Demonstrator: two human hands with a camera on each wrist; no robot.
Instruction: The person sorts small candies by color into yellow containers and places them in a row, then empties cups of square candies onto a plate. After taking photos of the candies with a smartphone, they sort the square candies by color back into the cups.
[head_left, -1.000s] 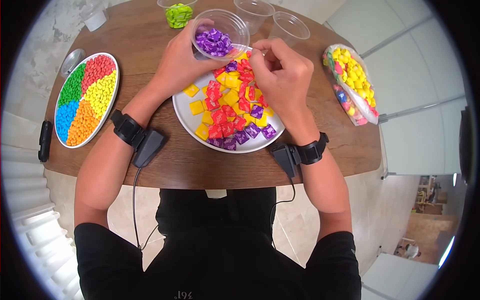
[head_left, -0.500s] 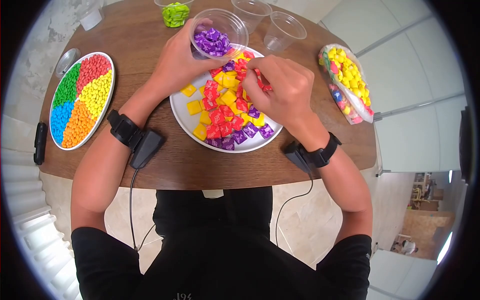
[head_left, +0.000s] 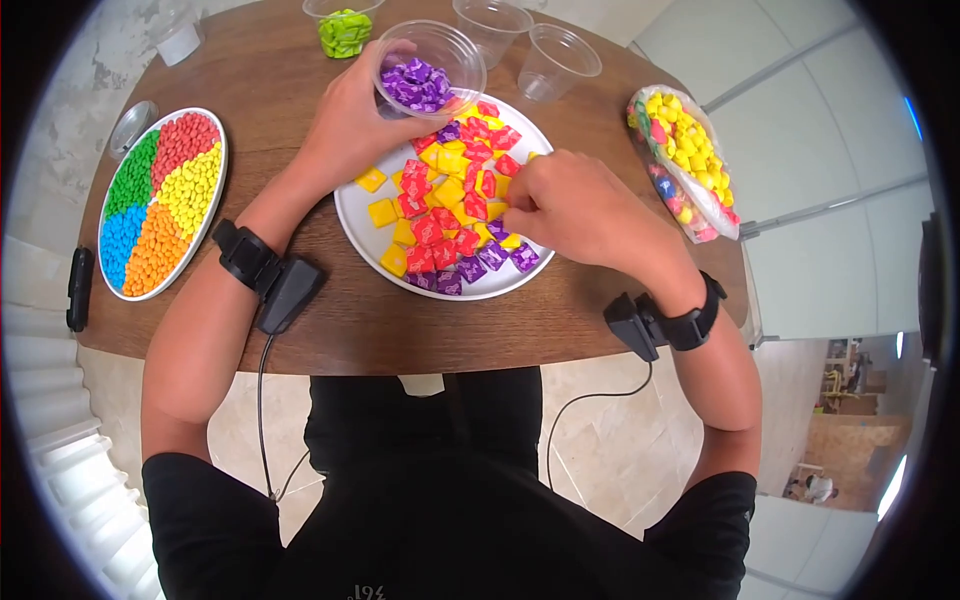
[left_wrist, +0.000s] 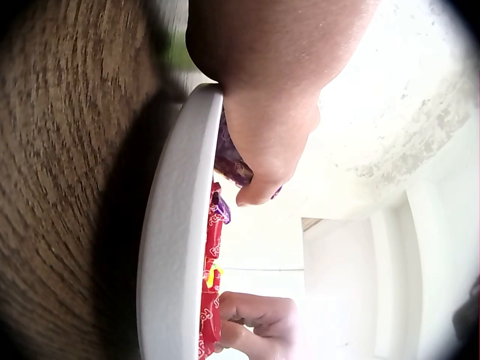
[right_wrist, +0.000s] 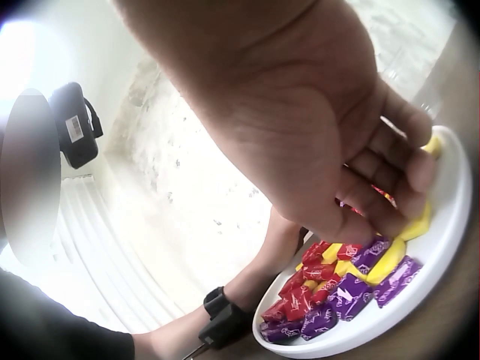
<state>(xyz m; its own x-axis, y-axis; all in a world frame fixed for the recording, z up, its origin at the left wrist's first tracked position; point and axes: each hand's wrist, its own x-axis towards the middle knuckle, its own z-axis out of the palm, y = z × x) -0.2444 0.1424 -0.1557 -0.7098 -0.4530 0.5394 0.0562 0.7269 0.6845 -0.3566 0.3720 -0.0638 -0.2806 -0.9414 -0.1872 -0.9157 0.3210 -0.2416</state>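
My left hand (head_left: 345,125) grips a clear cup (head_left: 466,62) tilted above the far left of a white plate (head_left: 352,232); purple wrapped candies (head_left: 418,86) lie inside. Red, yellow and purple wrapped squares cover the plate, with several purple ones (head_left: 491,256) along its near edge. Over the plate's right side is my right hand (head_left: 590,212), fingers bent down at the candies. The right wrist view shows this hand (right_wrist: 300,142) with loosely bent fingers spread over yellow and purple pieces (right_wrist: 351,295); nothing held shows between them.
A divided plate of coloured candies (head_left: 222,170) lies at left. Along the back stand a cup of green candies (head_left: 345,34) and two clear cups, one (head_left: 556,66) nearer the right. A bag of mixed candies (head_left: 690,160) lies at right, a small round lid (head_left: 133,130) at back left.
My right hand has moved away from the cup, to the right and nearer the body, down to the plate's right side. The left hand keeps holding the cup in nearly the same place.
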